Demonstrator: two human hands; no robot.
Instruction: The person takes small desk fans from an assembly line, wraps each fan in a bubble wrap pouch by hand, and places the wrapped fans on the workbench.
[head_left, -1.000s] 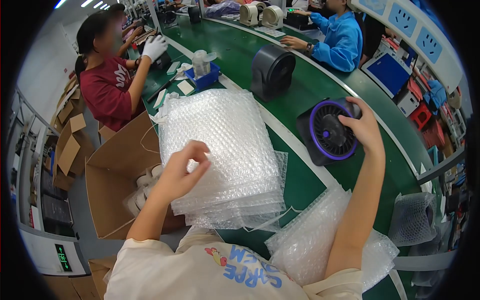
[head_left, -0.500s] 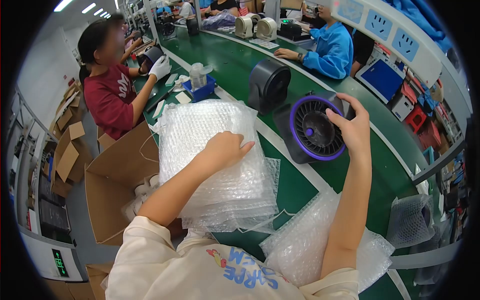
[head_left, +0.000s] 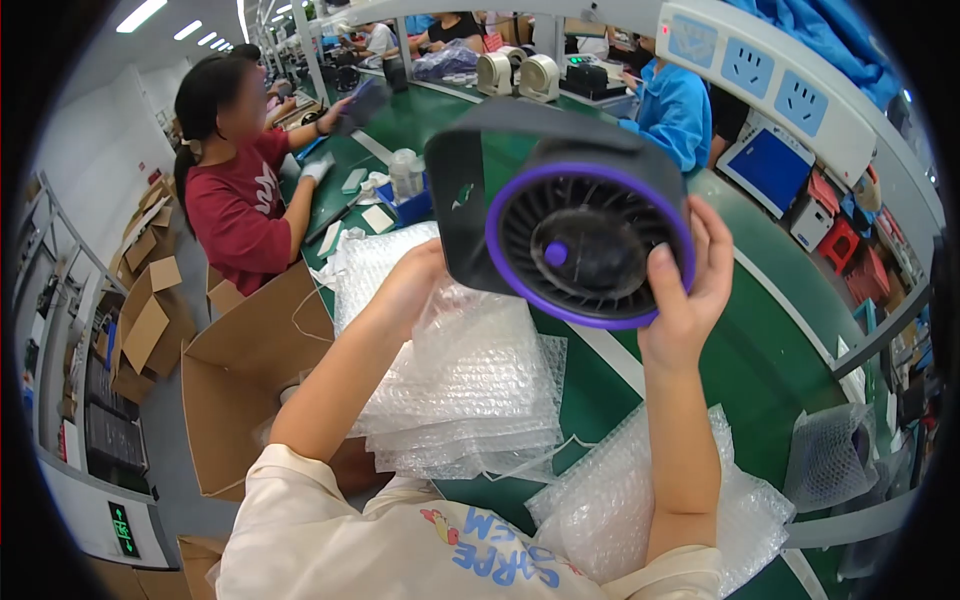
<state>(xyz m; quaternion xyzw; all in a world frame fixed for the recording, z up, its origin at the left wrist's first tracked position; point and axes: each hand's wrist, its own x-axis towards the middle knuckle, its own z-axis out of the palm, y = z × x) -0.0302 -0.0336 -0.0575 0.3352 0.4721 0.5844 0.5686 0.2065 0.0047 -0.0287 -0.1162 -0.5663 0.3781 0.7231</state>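
Note:
My right hand (head_left: 692, 290) grips a dark desk fan (head_left: 600, 245) by its right side, thumb over the purple front ring. The fan is raised above the green bench, its grille turned towards me and its flat stand to the left. My left hand (head_left: 412, 285) is closed on the upper edge of a bubble-wrap sheet (head_left: 455, 320), just beside the fan's stand; its fingertips are partly hidden. Below lies a stack of bubble wrap (head_left: 465, 400), the held sheet hanging over it.
More bubble wrap (head_left: 610, 490) lies by my right forearm. An open cardboard box (head_left: 235, 400) stands at the left. Beyond the stack is a blue bin (head_left: 412, 208) with a clear container. A co-worker in a red shirt (head_left: 245, 225) sits at the left; a power strip (head_left: 770, 75) hangs at upper right.
The fan has come up and left, closer to me, in my right hand. My left hand has gone from lying on the stack to lifting a sheet. A second dark fan is now hidden.

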